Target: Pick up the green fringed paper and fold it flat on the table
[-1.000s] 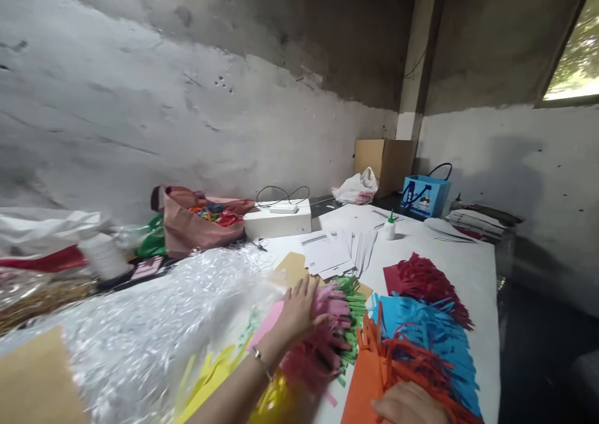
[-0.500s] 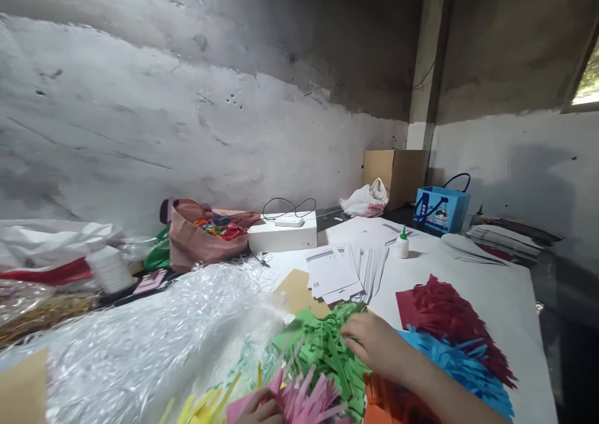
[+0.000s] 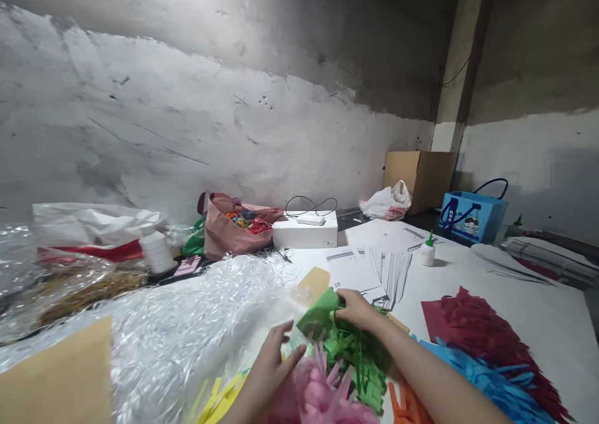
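Matt green fringed paper (image 3: 350, 349), glossy crinkled clear plastic shreds (image 3: 187, 311), rough plastered wall (image 3: 187, 124)

Two hands (image 3: 274, 361); perhaps six fringed sheets (image 3: 350, 349)

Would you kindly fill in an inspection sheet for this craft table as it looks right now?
Surface: white table, largely covered.
Job's things: green fringed paper; pink fringed paper beside it.
Clutter: clear shredded film, white sheets, glue bottle, red fringed paper, blue fringed paper, pink bag.
Grippers: right hand grips the green paper; left hand open, touching it.
Cables: black cable over white box.
Surroundings: stained wall, cardboard box, blue bag.
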A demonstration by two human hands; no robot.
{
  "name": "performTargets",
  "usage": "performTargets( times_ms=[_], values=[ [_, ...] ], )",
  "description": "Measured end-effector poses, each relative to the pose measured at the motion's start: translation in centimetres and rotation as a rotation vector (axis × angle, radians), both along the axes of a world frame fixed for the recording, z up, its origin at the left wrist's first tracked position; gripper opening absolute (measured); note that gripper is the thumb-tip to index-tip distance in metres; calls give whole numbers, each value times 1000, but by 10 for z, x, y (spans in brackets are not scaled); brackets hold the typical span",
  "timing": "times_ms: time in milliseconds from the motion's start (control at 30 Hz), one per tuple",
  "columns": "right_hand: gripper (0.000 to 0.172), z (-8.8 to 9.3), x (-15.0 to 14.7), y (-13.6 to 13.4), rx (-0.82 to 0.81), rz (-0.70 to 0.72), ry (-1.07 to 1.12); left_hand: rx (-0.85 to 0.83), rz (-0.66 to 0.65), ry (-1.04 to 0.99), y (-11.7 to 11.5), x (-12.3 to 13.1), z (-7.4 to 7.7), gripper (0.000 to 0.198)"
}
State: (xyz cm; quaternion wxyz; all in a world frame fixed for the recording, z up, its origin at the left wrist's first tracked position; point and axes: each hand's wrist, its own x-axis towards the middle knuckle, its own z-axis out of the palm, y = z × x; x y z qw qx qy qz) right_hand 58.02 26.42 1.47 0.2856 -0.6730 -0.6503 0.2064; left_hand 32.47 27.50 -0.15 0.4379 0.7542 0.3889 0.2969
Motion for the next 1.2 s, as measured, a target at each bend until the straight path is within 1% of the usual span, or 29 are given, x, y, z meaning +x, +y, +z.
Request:
performTargets(
  times_ms=[33, 67, 100, 167, 233, 267, 300, 367, 433, 533, 667, 733, 800, 900, 1067, 1133, 1200],
  values=[
    [22, 4, 5, -4, 35, 15, 3, -28, 21, -31, 5, 7, 5, 66],
    [21, 9, 10, -9, 63, 23, -7, -71, 16, -67, 10, 14, 9, 66],
    [20, 14, 13, -14, 94, 17, -22, -121, -5, -104, 13, 21, 13, 60],
    [19, 22, 14, -25, 192, -47, -45, -219, -47, -180, 18, 36, 18, 43],
    [24, 28, 10, -37, 315, -133, -72, -299, -50, -264, 19, 48, 22, 33],
    [27, 30, 5, -44, 369, -154, -86, -331, -38, -308, 20, 52, 23, 30],
    [29, 32, 0, -51, 410, -149, -100, -360, -25, -349, 19, 55, 25, 26],
    [29, 35, -14, -62, 449, -95, -124, -409, 0, -424, 18, 59, 29, 22],
    [26, 36, -29, -69, 454, -46, -140, -446, 22, -490, 14, 61, 33, 22],
    [34, 37, -49, -68, 431, -14, -152, -482, 35, -564, 7, 62, 36, 24],
    [29, 35, -61, -61, 375, -8, -128, -493, 37, -607, -2, 60, 31, 45],
    [29, 34, -62, -59, 355, -42, -97, -481, 41, -606, -5, 57, 28, 54],
    [27, 33, -63, -58, 341, -87, -66, -462, 44, -598, -7, 54, 25, 59],
    [24, 33, -66, -59, 331, -128, -16, -427, 53, -585, -10, 51, 23, 60],
    [22, 29, -72, -55, 304, -138, 105, -402, 57, -568, -13, 47, 22, 56],
    [19, 24, -71, -50, 277, -150, 146, -403, 55, -569, -13, 45, 20, 54],
    [12, 21, -67, -44, 232, -145, 170, -409, 48, -572, -12, 43, 17, 53]
  ],
)
